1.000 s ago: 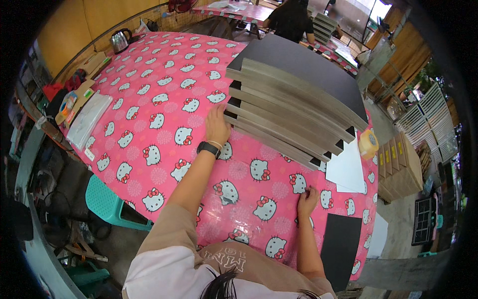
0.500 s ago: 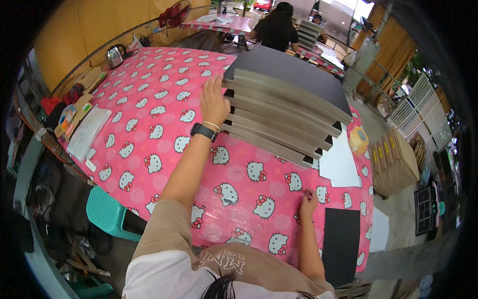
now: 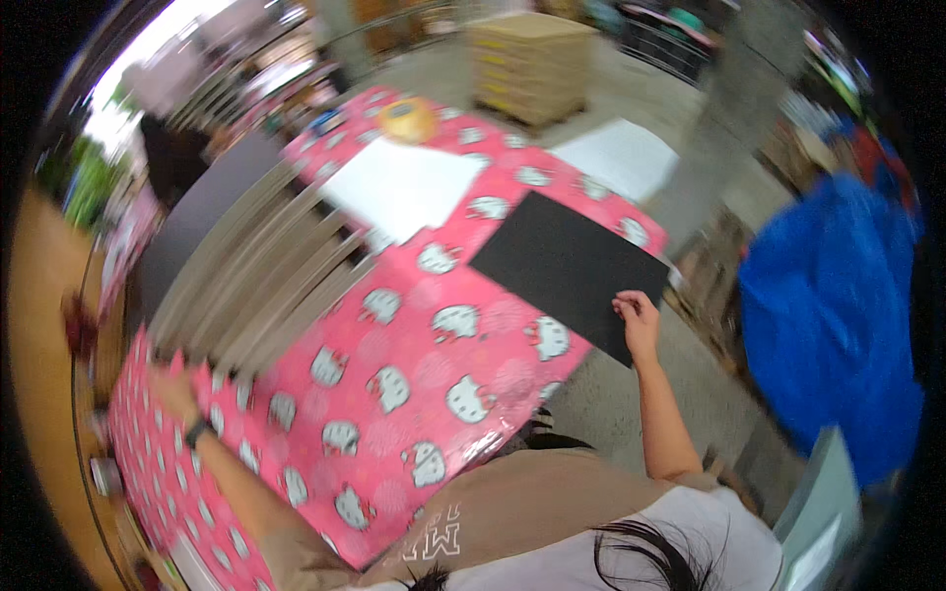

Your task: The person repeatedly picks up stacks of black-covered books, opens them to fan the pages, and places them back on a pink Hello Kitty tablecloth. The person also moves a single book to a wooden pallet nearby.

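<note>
A stack of grey-brown boards [image 3: 258, 266] with a dark top board [image 3: 202, 212] stands on the pink table. My left hand [image 3: 175, 394], smeared by motion, is at the stack's near left end. Its fingers are too blurred to read, and I cannot tell whether it touches the boards. My right hand [image 3: 639, 313] is over the right part of a flat black sheet [image 3: 572, 266] at the table's edge. The right fingers are loosely bent, with a small gap at the thumb and nothing seen in them. Whether they touch the sheet is unclear.
White paper [image 3: 402, 187] and a yellowish tape roll [image 3: 408, 120] lie beyond the stack on the table's patterned pink cover [image 3: 414, 340]. A tan block-shaped pile [image 3: 532, 69] stands on the floor behind. To the right are a concrete post [image 3: 734, 118] and a blue tarp [image 3: 823, 325].
My view has swung to the right. My right hand has moved from the bare tablecloth to the black sheet, its fingers looser. My left hand stays by the stack's end, now blurred.
</note>
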### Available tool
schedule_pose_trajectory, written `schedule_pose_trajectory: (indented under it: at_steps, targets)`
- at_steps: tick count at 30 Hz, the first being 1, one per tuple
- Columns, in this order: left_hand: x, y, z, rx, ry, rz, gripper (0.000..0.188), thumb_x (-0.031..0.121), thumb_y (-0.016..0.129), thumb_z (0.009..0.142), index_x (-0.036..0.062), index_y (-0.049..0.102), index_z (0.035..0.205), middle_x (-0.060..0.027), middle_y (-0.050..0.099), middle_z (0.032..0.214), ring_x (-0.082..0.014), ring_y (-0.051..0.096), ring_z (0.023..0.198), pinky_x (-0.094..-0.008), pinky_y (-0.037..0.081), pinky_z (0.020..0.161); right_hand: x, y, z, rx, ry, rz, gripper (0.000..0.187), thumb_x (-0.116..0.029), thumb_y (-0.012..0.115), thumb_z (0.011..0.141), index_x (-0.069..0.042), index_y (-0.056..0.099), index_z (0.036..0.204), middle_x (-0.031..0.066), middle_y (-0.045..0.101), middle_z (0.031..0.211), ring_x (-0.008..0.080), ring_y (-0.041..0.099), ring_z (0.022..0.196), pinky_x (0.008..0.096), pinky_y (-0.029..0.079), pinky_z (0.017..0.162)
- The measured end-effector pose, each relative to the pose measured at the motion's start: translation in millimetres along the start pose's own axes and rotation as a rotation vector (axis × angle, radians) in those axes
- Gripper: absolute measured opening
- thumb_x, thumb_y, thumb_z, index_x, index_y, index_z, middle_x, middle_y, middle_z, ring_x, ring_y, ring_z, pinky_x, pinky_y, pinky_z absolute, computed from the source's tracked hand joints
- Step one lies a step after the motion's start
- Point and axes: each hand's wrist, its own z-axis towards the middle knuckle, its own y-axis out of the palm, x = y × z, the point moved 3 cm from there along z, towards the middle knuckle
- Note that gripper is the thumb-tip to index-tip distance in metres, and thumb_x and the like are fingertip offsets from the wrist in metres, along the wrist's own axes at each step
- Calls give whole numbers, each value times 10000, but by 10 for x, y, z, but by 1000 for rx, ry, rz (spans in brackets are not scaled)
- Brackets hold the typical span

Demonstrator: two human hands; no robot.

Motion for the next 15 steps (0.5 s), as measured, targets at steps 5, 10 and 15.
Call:
schedule_pose_trajectory:
  at_steps: [5,10,15]
  targets:
    - [441,-300,232,626,551,242,703,248,663,734,74,355,1342,-127,398,1352,-296,372,1235,-418,269,1047,388,-742,-128,31,147,-125,147,-12,508,833,-17,611,938,68,643,853,148,622,797,270,491,712]
    - [561,549,247,380,380,-6,619,259,649,763,49,414,1296,-149,439,1315,-311,401,1206,-431,277,1033,493,-1226,-389,103,213,-175,141,-73,531,838,-6,601,939,84,649,855,159,622,781,298,486,711]
    - [1702,1269,-714,409,621,-479,610,290,636,779,27,420,1285,-157,434,1320,-325,402,1207,-437,268,1034,753,-1142,-781,235,494,132,256,-175,544,853,-17,541,1054,89,631,921,178,618,760,311,487,677]
